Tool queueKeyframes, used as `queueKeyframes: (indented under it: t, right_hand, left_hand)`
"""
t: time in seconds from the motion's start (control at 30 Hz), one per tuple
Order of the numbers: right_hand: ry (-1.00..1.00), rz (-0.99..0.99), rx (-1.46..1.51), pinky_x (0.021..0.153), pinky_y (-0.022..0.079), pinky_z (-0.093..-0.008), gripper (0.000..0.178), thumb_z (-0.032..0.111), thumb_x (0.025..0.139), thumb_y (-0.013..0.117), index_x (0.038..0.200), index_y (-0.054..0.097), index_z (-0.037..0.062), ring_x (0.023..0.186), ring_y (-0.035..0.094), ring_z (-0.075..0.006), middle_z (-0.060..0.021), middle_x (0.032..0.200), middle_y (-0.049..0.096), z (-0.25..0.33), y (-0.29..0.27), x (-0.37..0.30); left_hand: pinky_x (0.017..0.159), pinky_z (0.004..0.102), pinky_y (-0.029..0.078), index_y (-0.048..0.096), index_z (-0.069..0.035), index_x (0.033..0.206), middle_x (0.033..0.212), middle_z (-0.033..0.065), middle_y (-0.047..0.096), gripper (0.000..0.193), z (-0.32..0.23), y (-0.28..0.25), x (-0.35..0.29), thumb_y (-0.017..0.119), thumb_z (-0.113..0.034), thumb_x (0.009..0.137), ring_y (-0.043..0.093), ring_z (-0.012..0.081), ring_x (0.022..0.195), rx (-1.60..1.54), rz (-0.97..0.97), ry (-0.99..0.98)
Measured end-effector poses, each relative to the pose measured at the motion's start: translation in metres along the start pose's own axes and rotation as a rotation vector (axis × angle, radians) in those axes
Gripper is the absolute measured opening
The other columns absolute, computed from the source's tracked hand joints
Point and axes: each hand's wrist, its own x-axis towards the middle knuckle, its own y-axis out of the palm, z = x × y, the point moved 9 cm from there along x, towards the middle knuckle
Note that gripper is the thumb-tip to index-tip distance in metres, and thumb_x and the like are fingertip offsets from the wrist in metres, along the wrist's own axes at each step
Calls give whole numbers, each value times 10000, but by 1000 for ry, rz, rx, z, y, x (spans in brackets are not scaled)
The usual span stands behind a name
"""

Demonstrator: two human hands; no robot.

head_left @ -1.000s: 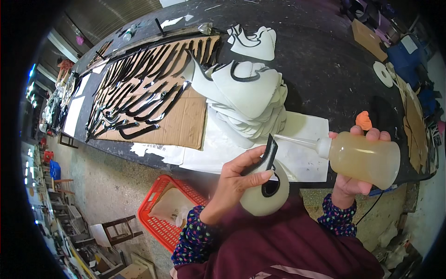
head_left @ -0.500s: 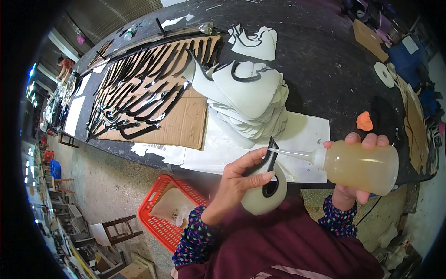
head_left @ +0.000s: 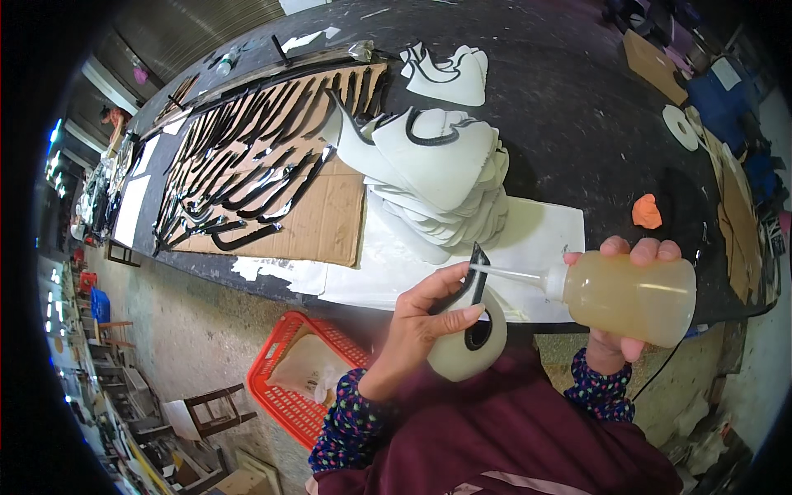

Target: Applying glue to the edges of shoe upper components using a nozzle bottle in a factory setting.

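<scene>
My left hand [head_left: 425,320] is closed on a pale cut piece [head_left: 462,353] with a black trim along its curved edge, pinched between thumb and fingers. The black end of the trim points up past my fingertips. My right hand [head_left: 631,289] grips a squeeze bottle [head_left: 631,299] of cloudy yellowish liquid, tipped on its side. Its long narrow nozzle [head_left: 516,274] points left, and the tip is at the black trim near my left fingers. Just beyond stands a stack of similar pale pieces [head_left: 445,181], the top ones edged in black.
A cardboard sheet [head_left: 330,214] with rows of black strips [head_left: 247,177] lies at the left of the dark table [head_left: 569,124]. White paper [head_left: 544,223] lies under the stack. An orange lump [head_left: 647,211] and a white roll [head_left: 680,129] are at right. Below, a red basket [head_left: 285,396] stands on the floor.
The bottle and my right hand have shifted slightly left, the nozzle tip staying at the black trim. My left hand keeps hold of the pale piece in nearly the same place.
</scene>
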Motion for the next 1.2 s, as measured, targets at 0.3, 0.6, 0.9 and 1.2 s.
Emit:
queueKeyframes:
  t: [0.3, 0.6, 0.9, 1.2]
  right_hand:
    - [-22, 19, 2, 892, 417, -554, 882, 376, 542, 818, 1199, 281, 133, 1125, 382, -251, 7, 1126, 376, 3, -1, -2]
    - [-24, 2, -16, 891, 427, -541, 855, 365, 559, 810, 1199, 287, 145, 1123, 385, -252, 8, 1139, 377, 3, -5, -4]
    - [9, -46, 11, 890, 424, -551, 861, 359, 562, 809, 1206, 283, 137, 1125, 396, -253, 6, 1139, 384, 0, -12, -9]
    - [-20, -40, -6, 898, 419, -548, 863, 408, 600, 777, 1236, 265, 128, 1148, 381, -256, -7, 1149, 382, -2, -22, -12]
  left_hand:
    - [842, 237, 435, 493, 2, 1168, 1060, 79, 587, 454, 2, -1, 0, 630, 50, 738, 549, 127, 959, -9, -12, -14]
    - [838, 221, 402, 477, -1, 1187, 1046, 31, 566, 448, 6, 0, 2, 631, 16, 766, 513, 89, 947, -90, -4, -65]
    - [841, 217, 400, 482, -13, 1179, 1071, 25, 560, 437, 9, 2, 3, 618, 30, 766, 514, 85, 961, -144, 7, -112]
    - [839, 219, 402, 490, -18, 1171, 1076, 32, 564, 429, 15, 4, 6, 617, 31, 764, 516, 91, 964, -177, 11, -118]
